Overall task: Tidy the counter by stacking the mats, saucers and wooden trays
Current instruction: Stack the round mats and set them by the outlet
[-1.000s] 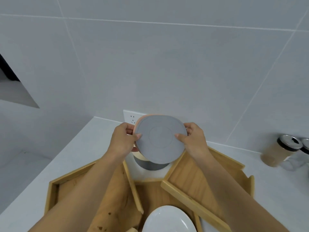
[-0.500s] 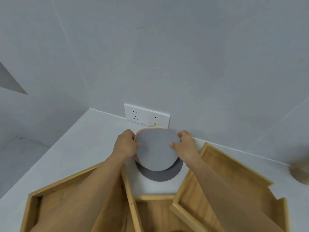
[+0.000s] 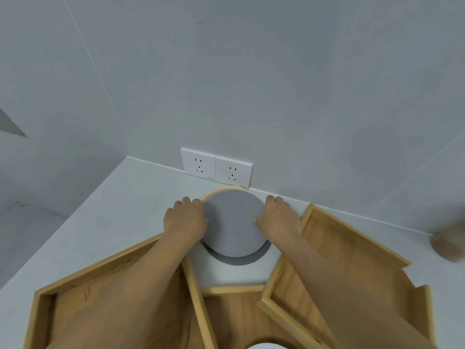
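A round light grey mat (image 3: 232, 224) with a pink mat (image 3: 218, 191) peeking out beneath it lies flat at the back of the white counter, on top of a darker grey mat (image 3: 241, 259). My left hand (image 3: 185, 219) holds the stack's left edge and my right hand (image 3: 279, 217) its right edge, thumbs on top. Three wooden trays lie in front: one at the left (image 3: 83, 293), one in the middle (image 3: 231, 311), one at the right (image 3: 352, 250). A white saucer (image 3: 266, 346) shows at the bottom edge.
A double wall socket (image 3: 216, 167) sits on the tiled wall right behind the mats. A blurred jar (image 3: 448, 244) stands at the far right of the counter (image 3: 141, 197). The counter's left edge drops off to the floor.
Both hands have lowered the light grey and pink mats from mid-air down onto the dark grey mat near the wall. The view has tilted down and the saucer has slipped to the bottom edge.
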`<state>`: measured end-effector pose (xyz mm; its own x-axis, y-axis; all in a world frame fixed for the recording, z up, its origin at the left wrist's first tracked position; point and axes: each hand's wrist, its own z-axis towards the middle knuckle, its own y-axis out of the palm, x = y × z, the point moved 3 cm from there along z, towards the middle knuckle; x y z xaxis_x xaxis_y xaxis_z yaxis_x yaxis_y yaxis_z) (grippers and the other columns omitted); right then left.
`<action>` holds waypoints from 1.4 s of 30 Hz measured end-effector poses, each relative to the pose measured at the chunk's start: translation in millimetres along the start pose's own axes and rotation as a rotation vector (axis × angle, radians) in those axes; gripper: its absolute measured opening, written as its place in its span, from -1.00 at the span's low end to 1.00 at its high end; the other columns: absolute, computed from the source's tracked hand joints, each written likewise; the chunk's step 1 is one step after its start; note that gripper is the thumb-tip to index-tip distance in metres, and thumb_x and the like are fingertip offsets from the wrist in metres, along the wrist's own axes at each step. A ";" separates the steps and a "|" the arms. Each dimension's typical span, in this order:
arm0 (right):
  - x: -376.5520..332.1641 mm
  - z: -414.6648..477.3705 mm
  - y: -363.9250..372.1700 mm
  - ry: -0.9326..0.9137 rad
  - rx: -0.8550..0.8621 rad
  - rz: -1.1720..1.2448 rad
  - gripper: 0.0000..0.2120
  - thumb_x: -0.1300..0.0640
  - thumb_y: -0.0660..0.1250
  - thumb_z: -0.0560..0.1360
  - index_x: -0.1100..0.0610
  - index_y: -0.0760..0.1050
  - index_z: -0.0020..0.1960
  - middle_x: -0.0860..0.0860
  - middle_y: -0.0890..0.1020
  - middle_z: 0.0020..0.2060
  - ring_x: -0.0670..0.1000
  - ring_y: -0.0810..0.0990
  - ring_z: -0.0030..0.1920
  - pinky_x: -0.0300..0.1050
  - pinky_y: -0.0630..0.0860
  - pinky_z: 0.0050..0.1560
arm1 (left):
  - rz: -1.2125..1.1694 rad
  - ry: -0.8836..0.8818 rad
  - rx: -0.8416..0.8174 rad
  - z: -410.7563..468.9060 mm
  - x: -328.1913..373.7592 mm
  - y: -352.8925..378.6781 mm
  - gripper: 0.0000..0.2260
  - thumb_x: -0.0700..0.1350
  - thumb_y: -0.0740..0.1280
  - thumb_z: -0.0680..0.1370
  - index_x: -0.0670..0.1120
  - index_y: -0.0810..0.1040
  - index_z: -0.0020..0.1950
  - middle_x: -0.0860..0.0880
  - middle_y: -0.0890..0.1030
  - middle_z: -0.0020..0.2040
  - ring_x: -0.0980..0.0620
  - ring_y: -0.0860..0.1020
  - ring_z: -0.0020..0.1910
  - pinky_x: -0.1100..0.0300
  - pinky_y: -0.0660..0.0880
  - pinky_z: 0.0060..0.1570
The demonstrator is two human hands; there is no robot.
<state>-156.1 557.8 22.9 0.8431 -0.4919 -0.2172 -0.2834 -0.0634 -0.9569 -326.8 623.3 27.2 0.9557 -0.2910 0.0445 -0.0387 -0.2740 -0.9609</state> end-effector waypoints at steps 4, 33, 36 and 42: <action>2.2 -4.7 1.3 -0.121 0.067 -0.135 -0.45 -0.05 0.17 0.52 0.16 0.14 0.41 0.10 0.34 0.33 0.10 0.28 0.34 -0.03 0.18 0.28 | -0.011 0.075 0.157 -7.9 -2.2 -1.6 -0.49 0.21 0.14 0.54 -0.09 0.30 0.35 -0.10 0.38 0.34 -0.11 0.31 0.33 0.07 0.26 0.25; -24.7 -182.4 -112.4 -0.366 0.765 0.075 -0.26 -0.37 -0.02 0.43 -0.13 -0.23 0.49 0.10 -0.04 0.52 0.07 -0.12 0.49 0.01 -0.33 0.39 | -0.147 0.165 0.983 -198.8 -39.2 -97.4 -0.39 0.32 -0.09 0.53 0.01 0.21 0.47 -0.08 0.25 0.49 -0.07 0.16 0.48 0.07 -0.01 0.44; -26.1 -199.4 -111.3 -0.393 0.765 0.120 -0.25 -0.36 -0.01 0.43 -0.15 -0.25 0.48 0.09 -0.08 0.52 0.06 -0.15 0.49 -0.04 -0.39 0.38 | -0.124 0.149 0.974 -213.7 -43.0 -95.3 -0.38 0.33 -0.10 0.53 0.03 0.20 0.48 -0.06 0.23 0.50 -0.05 0.14 0.49 0.09 -0.04 0.45; -34.2 -225.2 -101.8 -0.397 0.747 0.089 -0.26 -0.35 -0.01 0.44 -0.14 -0.25 0.48 0.10 -0.07 0.52 0.08 -0.13 0.50 -0.01 -0.36 0.38 | -0.120 0.133 0.979 -234.2 -57.8 -82.2 -0.40 0.31 -0.07 0.54 0.03 0.21 0.48 -0.06 0.26 0.48 -0.05 0.17 0.48 0.07 -0.02 0.45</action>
<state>-259.0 385.5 171.2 0.9692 -0.1181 -0.2161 -0.0981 0.6198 -0.7786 -447.3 447.9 167.5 0.8946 -0.4280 0.1288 0.3714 0.5516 -0.7469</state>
